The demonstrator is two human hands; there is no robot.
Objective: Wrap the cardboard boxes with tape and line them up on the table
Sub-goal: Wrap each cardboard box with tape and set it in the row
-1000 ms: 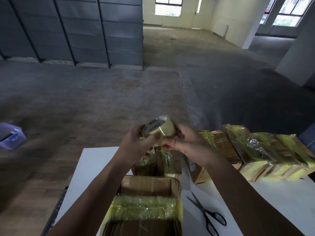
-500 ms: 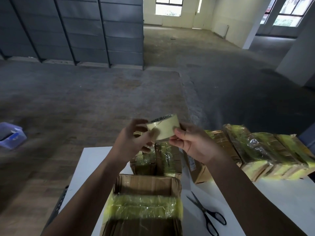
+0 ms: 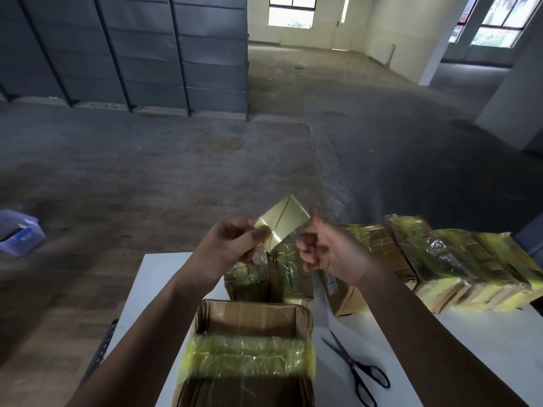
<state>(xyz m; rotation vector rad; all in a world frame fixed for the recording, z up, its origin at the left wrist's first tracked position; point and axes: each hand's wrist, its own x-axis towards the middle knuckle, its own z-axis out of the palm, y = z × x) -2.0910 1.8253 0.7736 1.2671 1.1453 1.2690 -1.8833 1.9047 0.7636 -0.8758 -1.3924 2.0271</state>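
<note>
Pinching 1 tape roll (image 3: 283, 223) in both grips, L hand (image 3: 232, 248), R hand (image 3: 332, 254), 1 scissors (image 3: 351, 362)

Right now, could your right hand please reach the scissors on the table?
Probably yes: the scissors lie uncovered on the table, but the right hand first has to release the tape roll.

Daylight from far windows (image 3: 291, 10), blown out white. Floor (image 3: 147, 171) dim and muddy; white table (image 3: 505, 339) brighter. Glare spots on the taped boxes (image 3: 440, 254). Motion blur on left hand (image 3: 232, 248), right hand (image 3: 329, 254), tape roll (image 3: 282, 223). Wall panels (image 3: 88, 48) bow at frame edges.
</note>
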